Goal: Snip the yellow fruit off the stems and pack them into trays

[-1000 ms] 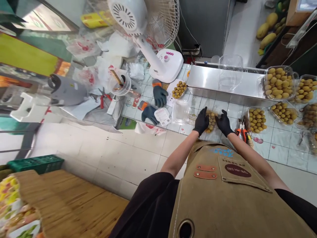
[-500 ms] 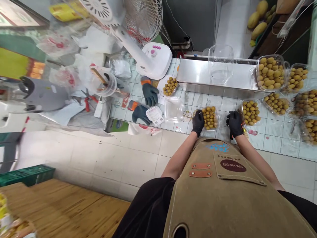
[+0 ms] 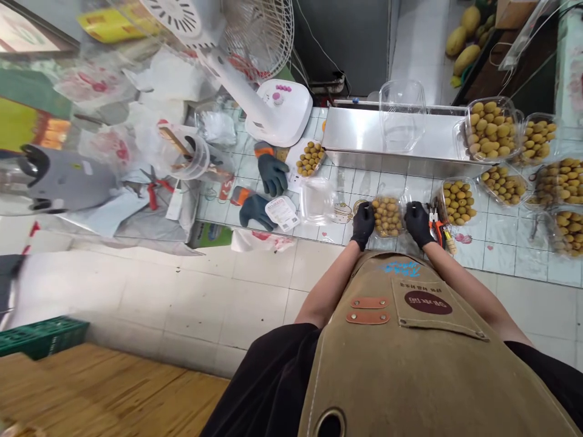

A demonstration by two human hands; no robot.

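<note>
Between my two black-gloved hands sits a clear container of round tan fruit (image 3: pixel 387 216). The fruit looks hazier, as if clear plastic lies over it. My left hand (image 3: pixel 363 224) is closed at the container's left edge, fingertips against the rim. On the other side my right hand (image 3: pixel 418 223) is closed beside the right edge, with clear plastic at its fingertips; what exactly it grips is too fine to tell. Pliers with orange handles (image 3: pixel 438 227) lie just right of that hand, next to another container of fruit (image 3: pixel 458 202).
More filled containers (image 3: pixel 503 185) stand at the right. Behind are a steel box (image 3: pixel 396 130) with an upright clear container (image 3: pixel 402 115) and a white fan (image 3: pixel 279 112). An open clear container (image 3: pixel 317 202), work gloves (image 3: pixel 272 173) and a label (image 3: pixel 282 212) lie left.
My right hand has moved left to the container's right side, uncovering the pliers. The fruit between my hands looks hazier. My left hand has stayed at the left edge.
</note>
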